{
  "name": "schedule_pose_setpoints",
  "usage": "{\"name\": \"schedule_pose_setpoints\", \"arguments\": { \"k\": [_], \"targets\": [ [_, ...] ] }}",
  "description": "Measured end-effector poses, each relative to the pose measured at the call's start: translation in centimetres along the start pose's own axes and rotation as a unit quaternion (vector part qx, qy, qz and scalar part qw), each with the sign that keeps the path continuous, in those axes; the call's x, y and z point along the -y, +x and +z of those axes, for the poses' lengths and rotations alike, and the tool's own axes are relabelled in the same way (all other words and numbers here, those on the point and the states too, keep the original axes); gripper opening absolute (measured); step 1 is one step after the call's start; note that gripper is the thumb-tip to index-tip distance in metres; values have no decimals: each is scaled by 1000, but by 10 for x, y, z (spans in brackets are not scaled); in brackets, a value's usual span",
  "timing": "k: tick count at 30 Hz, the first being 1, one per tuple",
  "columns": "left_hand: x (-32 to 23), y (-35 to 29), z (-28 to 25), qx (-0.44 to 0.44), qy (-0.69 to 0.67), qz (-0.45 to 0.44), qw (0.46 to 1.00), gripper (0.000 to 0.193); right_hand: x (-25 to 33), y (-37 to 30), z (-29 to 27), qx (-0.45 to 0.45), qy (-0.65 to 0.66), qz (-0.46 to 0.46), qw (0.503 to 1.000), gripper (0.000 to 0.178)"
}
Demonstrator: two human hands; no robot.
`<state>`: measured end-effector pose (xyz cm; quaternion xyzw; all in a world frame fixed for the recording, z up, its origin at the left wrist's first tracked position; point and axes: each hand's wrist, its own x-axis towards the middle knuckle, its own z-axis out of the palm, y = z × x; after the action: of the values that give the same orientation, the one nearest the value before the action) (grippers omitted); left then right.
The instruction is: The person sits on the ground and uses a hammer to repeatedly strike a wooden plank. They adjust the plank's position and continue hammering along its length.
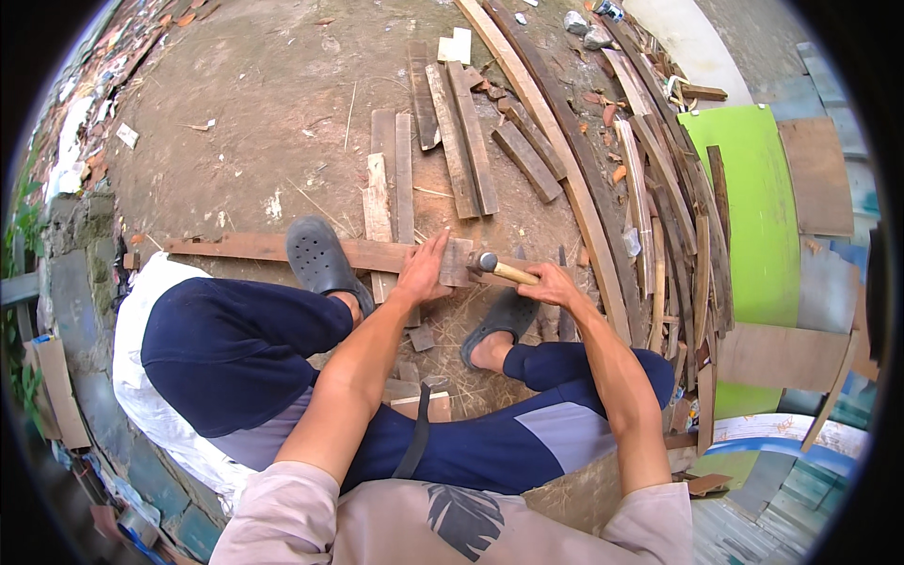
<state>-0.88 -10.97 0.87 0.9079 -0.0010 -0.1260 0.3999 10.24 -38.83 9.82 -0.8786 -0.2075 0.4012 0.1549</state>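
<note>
A long reddish-brown wooden plank (226,248) lies crosswise on the ground in front of me, with my left clog (318,252) on top of it. Over its right part rests a short, paler wood block (458,263). My left hand (424,271) grips that block, fingers at its far edge and thumb at its near edge. My right hand (554,285) is closed round the light wooden handle of a hammer (511,272). The hammer's metal head is just right of the block, close to the plank; whether it touches cannot be made out.
Loose wood strips (452,141) lie beyond the plank. Long curved boards (565,141) and a pile of timber run along the right, beside a bright green panel (744,217). My right clog (499,325) stands near the hammer. White sacking (151,348) lies under my left leg.
</note>
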Motion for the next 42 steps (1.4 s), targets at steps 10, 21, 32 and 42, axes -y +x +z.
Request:
{"name": "schedule_pose_setpoints", "arguments": {
  "k": [10,21,32,42],
  "targets": [
    [0,1,0,-5,-5,1,1000,135,6,4,-3,-42,-4,-45,998,44],
    [1,1,-1,-14,-15,14,1000,134,0,13,2,-29,-8,-29,999,43],
    [-12,1,-2,17,38,-21,999,133,1,10,-9,9,-39,3,999,46],
    [0,-7,3,-27,-9,32,999,120,34,0,-30,42,-110,24,993,69]
  ]
}}
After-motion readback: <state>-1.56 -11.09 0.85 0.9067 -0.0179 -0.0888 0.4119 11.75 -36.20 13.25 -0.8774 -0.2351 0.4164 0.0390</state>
